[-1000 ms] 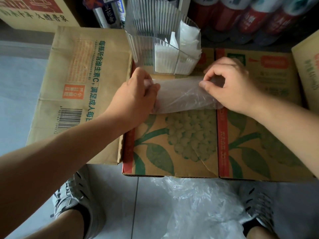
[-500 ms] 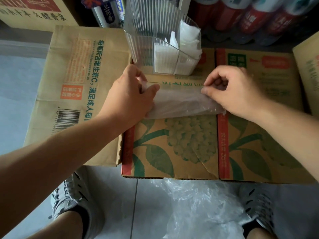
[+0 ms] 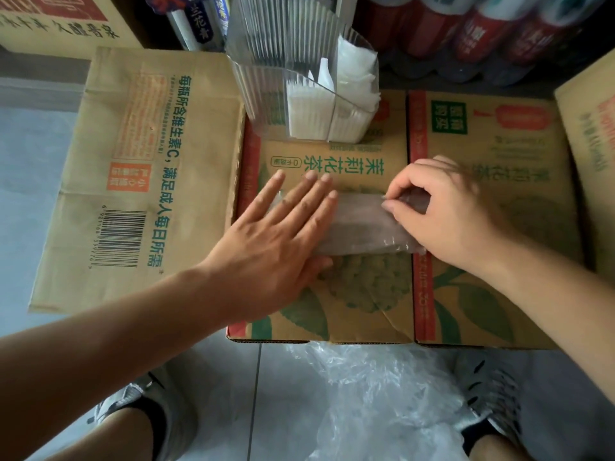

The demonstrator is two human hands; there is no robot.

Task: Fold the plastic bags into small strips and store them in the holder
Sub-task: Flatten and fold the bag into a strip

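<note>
On a cardboard box (image 3: 362, 304), just in front of the clear holder (image 3: 266, 104), lies a folded plastic bag (image 3: 362, 227).
My left hand (image 3: 276, 247) presses it flat, fingers spread; my right hand (image 3: 442, 214) pinches its other end.

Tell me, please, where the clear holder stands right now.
In the head view, the holder stands top centre on the cardboard box, beyond the folded bag.

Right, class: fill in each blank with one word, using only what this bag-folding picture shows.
The left hand lies ____ on the translucent folded plastic bag, fingers straight.
That bag rests on a printed box made of brown ____.
The clear ribbed plastic holder contains folded strips coloured ____.
Crumpled clear plastic bags lie on the tiled ____.
Missing words: flat, cardboard, white, floor.
</note>
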